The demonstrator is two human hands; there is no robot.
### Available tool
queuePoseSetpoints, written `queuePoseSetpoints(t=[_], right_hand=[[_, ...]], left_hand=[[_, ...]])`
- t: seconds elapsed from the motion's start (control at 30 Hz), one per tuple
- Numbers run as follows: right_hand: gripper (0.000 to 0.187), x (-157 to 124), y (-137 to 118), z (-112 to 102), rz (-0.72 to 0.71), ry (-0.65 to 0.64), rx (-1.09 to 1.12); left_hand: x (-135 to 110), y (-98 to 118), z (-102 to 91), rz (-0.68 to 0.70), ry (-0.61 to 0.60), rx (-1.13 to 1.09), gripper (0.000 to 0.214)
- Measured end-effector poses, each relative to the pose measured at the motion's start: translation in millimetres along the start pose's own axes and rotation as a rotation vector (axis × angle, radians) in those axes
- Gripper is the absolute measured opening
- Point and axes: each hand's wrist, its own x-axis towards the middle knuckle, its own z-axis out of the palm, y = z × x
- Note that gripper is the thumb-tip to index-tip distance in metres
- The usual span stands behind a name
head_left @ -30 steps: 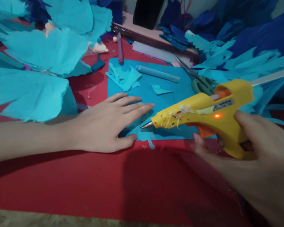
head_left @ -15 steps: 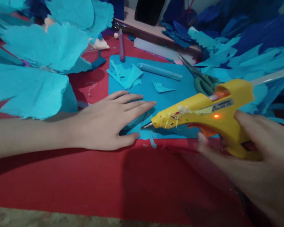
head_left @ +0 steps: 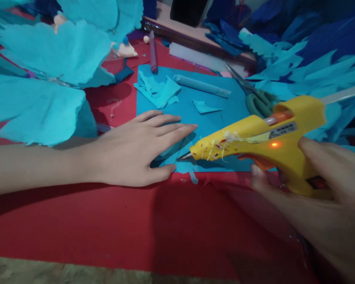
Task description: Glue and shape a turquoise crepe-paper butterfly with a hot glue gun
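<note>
My left hand (head_left: 139,150) lies flat, fingers stretched out, on blue paper (head_left: 230,134) over the red surface. Its palm hides part of the paper below it. In my right hand (head_left: 328,193) is a yellow hot glue gun (head_left: 292,146), gripped by the handle. An orange light glows on the gun's side, and a clear glue stick (head_left: 346,92) sticks out of its back. The metal nozzle tip is close to my left thumb, at the paper; whether it touches cannot be made out. Strings of dried glue cling to the gun's front.
Light blue paper scraps (head_left: 158,90), a blue rolled paper tube (head_left: 202,85) and green-handled scissors (head_left: 258,100) lie behind my hands. A purple stick (head_left: 153,53) rests farther back. Large turquoise paper petals (head_left: 53,51) stand at left, more cut turquoise paper (head_left: 322,75) at right.
The whole view has shifted slightly. The glue gun's back end and my right hand sit a little farther right; the nozzle stays nearly in place, and my left hand keeps its pose.
</note>
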Motion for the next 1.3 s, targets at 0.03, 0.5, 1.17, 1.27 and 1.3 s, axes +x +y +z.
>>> queuePoseSetpoints(t=[0.03, 0.5, 1.17, 1.27, 1.3], right_hand=[[0.029, -1.6, 1.0, 0.2, 0.020, -0.028, -0.003], [0.039, -4.0, 4.6, -4.2, 0.104, -0.164, 0.054], [0.030, 0.4, 4.6, -0.3, 0.075, -0.117, 0.031], [0.029, 1.3, 3.2, 2.4, 0.096, -0.056, -0.014], [0.029, 1.5, 2.9, 3.4, 0.102, -0.041, -0.035]], left_hand=[[0.1, -0.3, 0.1, 0.001, -0.004, -0.003, 0.060], [0.6, -1.1, -0.3, 0.003, -0.006, -0.023, 0.061], [1.1, -0.8, -0.7, -0.009, -0.015, -0.021, 0.060], [0.9, -0.9, -0.8, -0.011, -0.023, -0.030, 0.061], [0.7, -0.9, -0.7, -0.012, -0.023, -0.032, 0.061]])
